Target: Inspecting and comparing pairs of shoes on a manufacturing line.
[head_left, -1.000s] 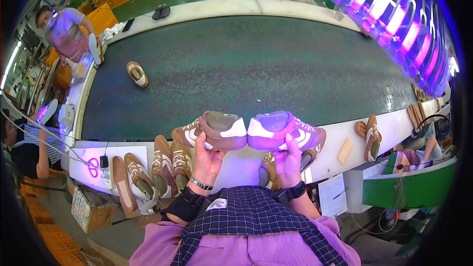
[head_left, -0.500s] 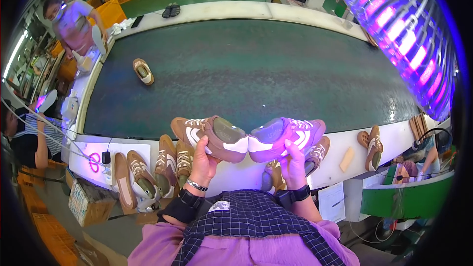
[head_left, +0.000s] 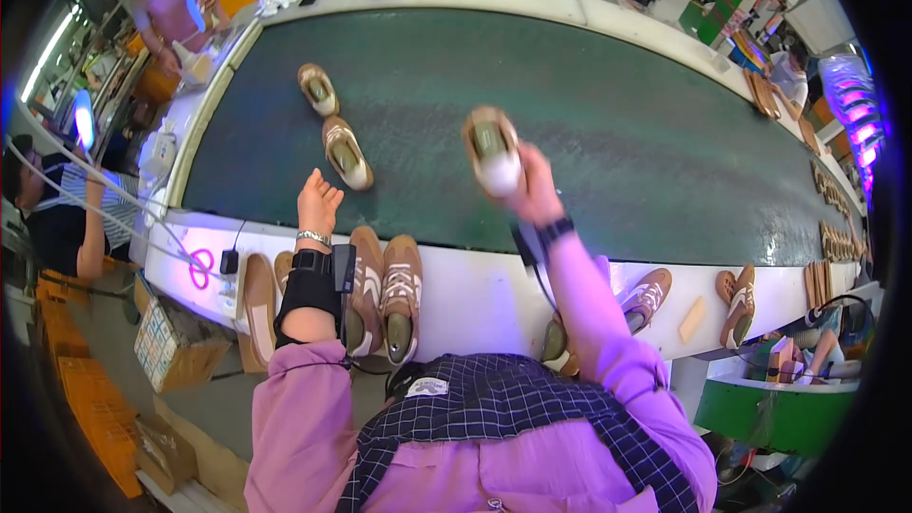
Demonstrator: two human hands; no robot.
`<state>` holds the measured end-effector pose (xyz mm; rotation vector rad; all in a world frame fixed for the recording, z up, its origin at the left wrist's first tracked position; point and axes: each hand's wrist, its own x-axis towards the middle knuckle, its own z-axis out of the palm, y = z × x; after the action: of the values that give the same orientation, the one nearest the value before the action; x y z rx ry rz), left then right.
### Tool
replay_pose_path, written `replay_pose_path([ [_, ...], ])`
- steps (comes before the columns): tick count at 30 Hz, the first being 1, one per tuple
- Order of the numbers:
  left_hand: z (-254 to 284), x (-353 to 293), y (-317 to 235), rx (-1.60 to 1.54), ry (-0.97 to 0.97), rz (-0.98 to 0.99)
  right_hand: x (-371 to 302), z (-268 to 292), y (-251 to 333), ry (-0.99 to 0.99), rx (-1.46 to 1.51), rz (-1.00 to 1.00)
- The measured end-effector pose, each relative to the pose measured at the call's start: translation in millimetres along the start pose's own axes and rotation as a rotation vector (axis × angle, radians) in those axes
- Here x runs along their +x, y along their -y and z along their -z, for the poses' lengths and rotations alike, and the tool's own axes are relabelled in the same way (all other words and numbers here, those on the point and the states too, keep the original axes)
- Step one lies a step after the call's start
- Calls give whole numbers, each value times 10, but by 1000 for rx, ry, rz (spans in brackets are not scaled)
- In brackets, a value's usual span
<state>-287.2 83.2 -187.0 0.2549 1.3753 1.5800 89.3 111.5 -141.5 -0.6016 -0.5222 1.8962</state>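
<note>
My right hand (head_left: 535, 192) grips a brown sneaker (head_left: 490, 144) by its white heel end and holds it over the dark green belt. The sneaker is slightly blurred, its toe pointing away from me. My left hand (head_left: 320, 203) is above the belt's near edge, fingers apart and holding nothing. Just beyond it lies a second brown sneaker (head_left: 348, 154) with white laces and a white heel. Its toe is by another brown sneaker (head_left: 318, 89) farther out. Below my left hand, a pair of brown sneakers (head_left: 401, 296) stands on the white ledge.
The green belt (head_left: 589, 152) has a white ledge (head_left: 465, 285) along my side. Right of my arm are sneakers (head_left: 649, 293), a tan flat piece (head_left: 693, 319) and more shoes (head_left: 736, 304). Pink scissors (head_left: 200, 268) lie at left. Two people (head_left: 180, 0) work beyond the left side.
The two sneakers held heel to heel have parted. The left hand has let one go on the belt; the right hand has carried the other outward. My view has shifted.
</note>
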Motion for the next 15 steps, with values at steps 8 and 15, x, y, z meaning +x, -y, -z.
replay_pose_path([
  [8, 503, -1323, 694, 901, 334, -399, 419, -359, 222, -171, -421, 130],
  [15, 481, -2265, 795, 1529, 376, -632, -2101, 661, 190, -716, -1378, 417],
])
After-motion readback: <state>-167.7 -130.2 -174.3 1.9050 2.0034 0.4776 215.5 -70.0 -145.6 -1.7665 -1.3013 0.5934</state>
